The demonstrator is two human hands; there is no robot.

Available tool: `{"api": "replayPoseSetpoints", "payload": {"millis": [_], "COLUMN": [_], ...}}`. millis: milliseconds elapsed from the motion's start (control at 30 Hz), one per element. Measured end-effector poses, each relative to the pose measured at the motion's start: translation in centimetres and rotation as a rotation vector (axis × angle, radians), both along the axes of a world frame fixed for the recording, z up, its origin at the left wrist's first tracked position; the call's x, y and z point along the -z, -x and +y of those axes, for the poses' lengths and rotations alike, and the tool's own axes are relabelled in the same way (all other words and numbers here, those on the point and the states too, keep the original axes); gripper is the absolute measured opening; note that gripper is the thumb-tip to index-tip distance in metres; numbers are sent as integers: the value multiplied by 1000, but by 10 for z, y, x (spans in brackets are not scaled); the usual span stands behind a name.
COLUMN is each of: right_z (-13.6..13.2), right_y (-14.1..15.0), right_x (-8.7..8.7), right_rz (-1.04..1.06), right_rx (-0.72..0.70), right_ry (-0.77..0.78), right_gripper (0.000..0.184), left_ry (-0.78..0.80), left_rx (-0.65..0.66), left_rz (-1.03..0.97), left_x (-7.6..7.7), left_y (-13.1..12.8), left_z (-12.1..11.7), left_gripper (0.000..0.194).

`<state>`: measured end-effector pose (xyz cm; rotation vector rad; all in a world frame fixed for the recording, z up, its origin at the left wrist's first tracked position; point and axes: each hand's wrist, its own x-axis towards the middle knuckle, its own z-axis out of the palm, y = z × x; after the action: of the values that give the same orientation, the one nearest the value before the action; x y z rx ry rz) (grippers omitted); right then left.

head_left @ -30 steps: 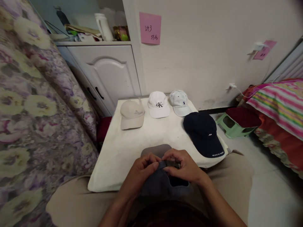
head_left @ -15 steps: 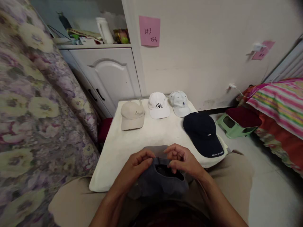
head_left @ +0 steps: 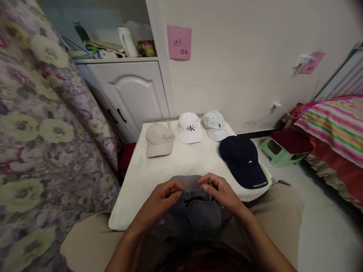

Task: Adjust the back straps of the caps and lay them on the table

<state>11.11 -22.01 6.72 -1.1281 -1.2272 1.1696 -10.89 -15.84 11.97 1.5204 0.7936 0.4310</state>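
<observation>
A dark grey baseball cap is held at the near edge of the table, its back opening and strap facing me. My left hand pinches the left end of the back strap between thumb and fingers. On the other side, my right hand grips the strap's right part with thumb and forefinger. The cap's lighter brim points away toward the table. Beyond it lie a beige cap, a white cap with black letters, a pale cap and a navy cap.
The caps lie on a table with a cream cover. A floral curtain hangs close on the left, beside a white cabinet. To the right are a green stool and a bed with a striped cover.
The back opening of the grey cap looks narrower, and the cap has turned slightly. My right fingers have drawn together on the strap. The other caps stay put; the camera view shifts slightly.
</observation>
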Motion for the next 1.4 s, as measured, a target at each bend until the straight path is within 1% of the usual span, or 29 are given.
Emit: {"api": "replayPoseSetpoints", "payload": {"millis": [100, 167, 233, 267, 333, 433, 533, 600, 700, 800, 867, 900, 967, 1000, 1033, 1100, 1167, 1200, 1267, 1333, 1400], "right_z": [-2, -2, -2, -1, 0, 2, 5, 7, 10, 10, 10, 10, 10, 10, 10, 9, 9, 8, 8, 8, 9], "right_y": [4, 11, 17, 20, 25, 28, 29, 29, 30, 32, 31, 31, 28, 27, 25, 23, 22, 22, 25, 28, 30], "right_x": [-15, -25, -30, -31, -29, -22, -17, -14, -11, -10, -9, -9, -9, -10, -10, -12, -14, -15, -16, -14, -10], "right_rz": [-81, -112, -155, -170, -145, 21, 145, 172, 192, 245, 298, 320, 352, 362, 374, 400, 421, 431, 448, 463, 466], "right_rx": [-45, -100, -131, -129, -112, -115, -103, -81, -71, -83, -81, -70, -42, -32, -29, -47, -74, -83, -94, -98, -103], "right_ry": [-26, -56, -94, -105, -92, -16, 21, 32, 72, 103, 108, 108, 107, 106, 106, 107, 105, 104, 100, 96, 97], "right_gripper": [17, 24, 28, 27, 21, 15, 14, 14, 15, 18, 20, 21, 22, 23, 23, 25, 25, 25, 25, 26, 26], "left_ry": [-38, -54, -61, -65, -80, -131, -226, -327, -469, -516, -518, -515, -502, -490, -467, -387, -284, -240, -202, -193, -227], "left_rx": [19, 29, 33, 30, 10, -19, -43, -82, -153, -226, -284, -304, -303, -285, -257, -189, -103, -56, 19, 48, 12], "left_rz": [-6, -24, -41, -42, -32, -3, 54, 137, 316, 413, 395, 378, 345, 328, 307, 245, 161, 120, 53, 24, 50], "left_x": [1, 3, 4, 5, 6, 7, 9, 10, 13, 18, 22, 24, 28, 29, 28, 23, 13, 7, -4, -8, -6], "left_y": [-1, -2, -3, -4, -5, -6, -6, -7, -11, -16, -18, -18, -18, -16, -14, -9, -3, -1, 2, 2, -1], "left_z": [0, -1, -1, -1, -1, -2, -5, -8, -17, -27, -33, -35, -35, -34, -32, -25, -15, -10, -2, 4, 5], "left_gripper": [23, 21, 21, 21, 21, 20, 19, 16, 13, 16, 21, 26, 40, 43, 41, 28, 18, 16, 15, 15, 14]}}
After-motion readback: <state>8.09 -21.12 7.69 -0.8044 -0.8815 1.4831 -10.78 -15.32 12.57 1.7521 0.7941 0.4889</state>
